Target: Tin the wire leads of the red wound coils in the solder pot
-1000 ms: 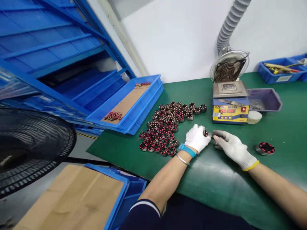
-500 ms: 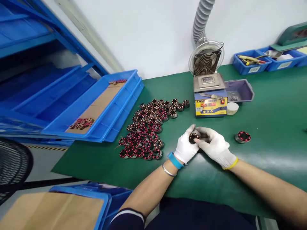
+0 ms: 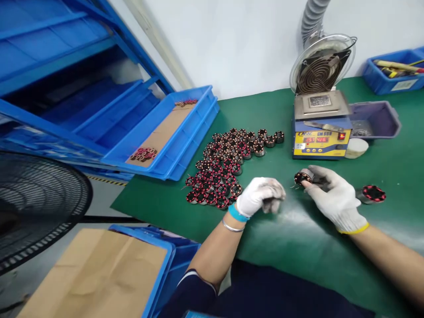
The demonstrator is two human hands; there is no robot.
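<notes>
My right hand [image 3: 335, 198] holds a ring [image 3: 306, 173]; whether my curled left hand [image 3: 261, 194] holds anything I cannot tell.

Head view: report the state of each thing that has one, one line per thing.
Right grip: closed on a ring
Held ring: raised off the table
Left grip: fingers curled, blurred, contents unclear
Ring cluster: grouped on the table
Yellow-and-blue machine: on, digits lit
Purple bin: open, holding small bits
Blue tray: open, part-filled

Your right fingers [image 3: 323, 172] hold the grey, copper-dotted ring [image 3: 306, 173] tilted, thin wires [image 3: 293, 186] protruding, in front of the yellow-fronted machine [image 3: 320, 148].
</notes>
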